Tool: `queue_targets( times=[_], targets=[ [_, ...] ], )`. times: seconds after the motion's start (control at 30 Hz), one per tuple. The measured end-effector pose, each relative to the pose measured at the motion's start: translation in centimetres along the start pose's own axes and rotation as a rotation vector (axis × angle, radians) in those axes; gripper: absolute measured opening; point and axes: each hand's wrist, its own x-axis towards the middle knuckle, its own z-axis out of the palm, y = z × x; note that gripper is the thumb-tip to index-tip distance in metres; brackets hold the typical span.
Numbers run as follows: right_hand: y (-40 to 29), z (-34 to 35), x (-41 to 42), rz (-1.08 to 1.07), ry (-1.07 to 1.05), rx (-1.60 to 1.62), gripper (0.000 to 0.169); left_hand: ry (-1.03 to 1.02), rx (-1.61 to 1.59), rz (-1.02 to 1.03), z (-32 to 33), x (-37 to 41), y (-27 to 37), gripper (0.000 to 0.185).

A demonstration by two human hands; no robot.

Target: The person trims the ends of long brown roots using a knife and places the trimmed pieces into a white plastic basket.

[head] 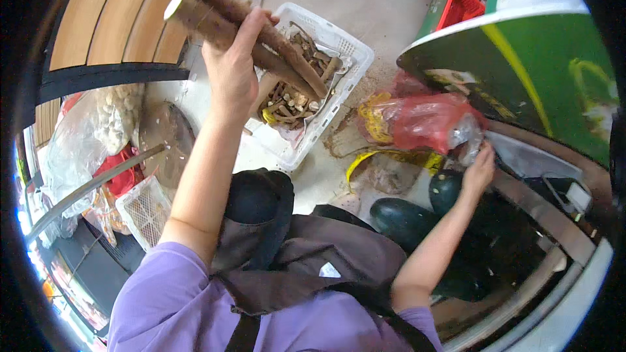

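Observation:
My left hand (234, 66) grips two long brown yam roots (281, 61) with pale cut ends. They slant over a white plastic crate (349, 49) that holds root trimmings and pieces (288, 102). Off to the right, my right hand (481, 168) holds the clear plastic end of a crumpled red plastic bag (425, 117). Yellow netting or printed plastic shows at that bag's left end. A yellow band (362, 161) lies on the floor under it. Dark green winter melons or watermelons (403, 220) lie below my right hand; their exact kind is unclear.
Wooden slats (117, 14) stand at upper left. A clear bag of pale pieces (115, 112), a round board (166, 132) and a small white basket (144, 212) are at left. A green printed panel (547, 73) and a red crate (459, 7) stand at right. Brown dirt marks the floor.

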Motion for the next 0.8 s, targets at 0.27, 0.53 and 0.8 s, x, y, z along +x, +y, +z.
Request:
queue_targets(
  times=[0.27, 0.53, 0.8],
  targets=[
    [-13.1, -4.4, -14.5, 0.122, -0.193, 0.152, 0.036, 0.478, -0.338, 0.002, -2.9, -2.1, 17.2, 0.025],
    [-30.5, -23.8, -20.6, 0.075, -0.228, 0.319, 0.033, 0.021, -0.303, -0.208, 3.9, -4.3, 41.5, 0.041],
    [-32.6, -38.2, -24.9, 0.118, -0.019, 0.434, 0.027, -0.860, -0.429, -0.262, 25.6, -5.9, 57.6, 0.037]
  ],
)
